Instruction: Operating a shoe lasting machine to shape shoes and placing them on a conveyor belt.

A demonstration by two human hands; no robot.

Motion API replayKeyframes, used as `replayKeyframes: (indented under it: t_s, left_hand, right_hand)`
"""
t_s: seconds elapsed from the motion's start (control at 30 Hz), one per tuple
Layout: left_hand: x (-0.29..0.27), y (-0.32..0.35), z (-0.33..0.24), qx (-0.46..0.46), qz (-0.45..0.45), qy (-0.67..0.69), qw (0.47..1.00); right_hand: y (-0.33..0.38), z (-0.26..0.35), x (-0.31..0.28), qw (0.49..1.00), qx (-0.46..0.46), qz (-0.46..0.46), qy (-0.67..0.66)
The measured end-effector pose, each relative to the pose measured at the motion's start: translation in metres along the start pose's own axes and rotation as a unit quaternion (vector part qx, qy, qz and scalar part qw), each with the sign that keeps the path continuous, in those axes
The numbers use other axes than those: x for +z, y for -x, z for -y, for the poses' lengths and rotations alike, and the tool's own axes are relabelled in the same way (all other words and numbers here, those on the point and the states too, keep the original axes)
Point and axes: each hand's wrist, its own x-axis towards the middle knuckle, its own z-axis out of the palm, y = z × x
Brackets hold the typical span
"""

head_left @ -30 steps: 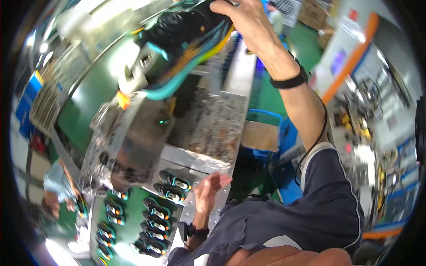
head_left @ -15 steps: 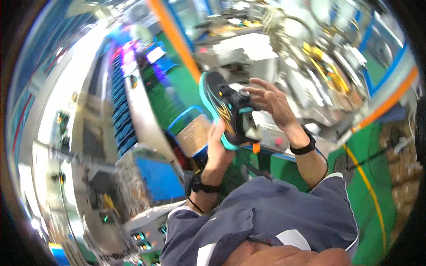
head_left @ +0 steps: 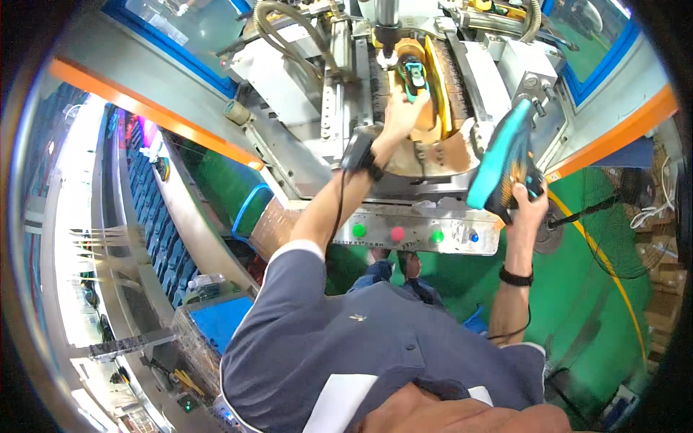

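Note:
My left hand [head_left: 403, 117] reaches into the machine ahead, its fingers closed on the near end of a small-looking black and teal shoe [head_left: 413, 72]. That shoe sits between the yellow side pads [head_left: 438, 86] of the machine, below a vertical metal cylinder [head_left: 388, 25]. At the right, in front of the machine, my right hand [head_left: 529, 209] grips another shoe [head_left: 505, 169], black mesh with orange marks and a teal sole. This one is tilted, toe end up, with its sole facing left. Its underside edge hides part of the machine bed.
A front panel [head_left: 419, 229] with green, red and blue buttons runs along the machine's near edge. Orange frame bars [head_left: 166, 119] flank it. At the left stand a conveyor [head_left: 191, 195] and a blue-topped box [head_left: 220, 317]. A yellow line [head_left: 613, 278] crosses the green floor.
The view has turned toward the machine. My left hand has left the shoe it held and now grips a shoe in the machine. My right hand, open before, now holds a shoe at the right.

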Motion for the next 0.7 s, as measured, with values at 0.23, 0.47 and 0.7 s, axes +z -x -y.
replayKeyframes:
  t_s: [0.23,0.47,0.7]
  left_hand:
    - [0.025,-0.136,0.095,-0.049,-0.098,-0.173,0.979]
    - [-0.054,-0.093,0.076,-0.231,-0.062,0.374,0.896]
    - [-0.196,0.126,0.045,-0.17,0.015,0.493,0.853]
  right_hand:
    - [0.013,0.032,0.001,0.989,-0.092,-0.079,0.089]
    - [-0.1,0.045,0.06,0.933,-0.137,-0.014,0.333]
    - [-0.195,-0.016,0.289,0.753,-0.098,0.255,0.598]
